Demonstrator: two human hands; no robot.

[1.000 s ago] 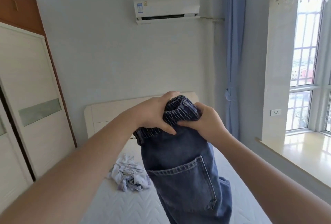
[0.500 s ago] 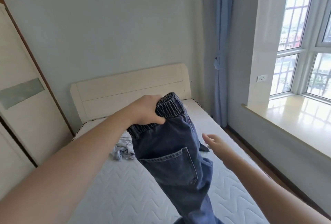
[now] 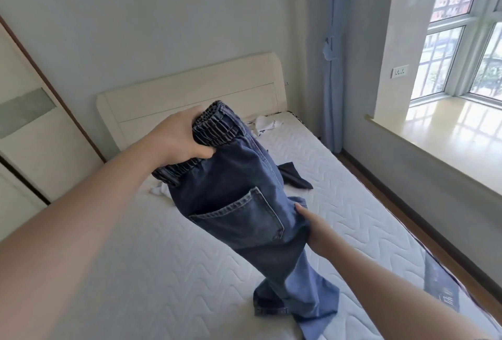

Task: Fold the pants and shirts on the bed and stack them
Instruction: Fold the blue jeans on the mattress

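The bed (image 3: 168, 271) is seen filling the lower part of the view, its quilted white mattress bare except for scattered clothing. Above it the jeans (image 3: 239, 204) are held up in the air, doubled leg on leg, with the hems trailing down onto the mattress near its foot. A dark garment (image 3: 294, 178) is partly hidden behind the jeans, a white shirt (image 3: 267, 123) is crumpled near the headboard, and another pale piece (image 3: 160, 190) is glimpsed under the waistband — none of them is folded yet.

The bunched elastic waistband is clenched in the left hand (image 3: 176, 140), fingers curled round it. The right hand (image 3: 316, 231) is placed against the edge of the seat below the pocket; only the thumb side is seen, so whether cloth is pinched there cannot be told.

A risk is judged here: if the jeans are lowered with the hems already crumpled on the mattress, the legs may be laid twisted and the fold spoiled — or the garments beneath may be covered.
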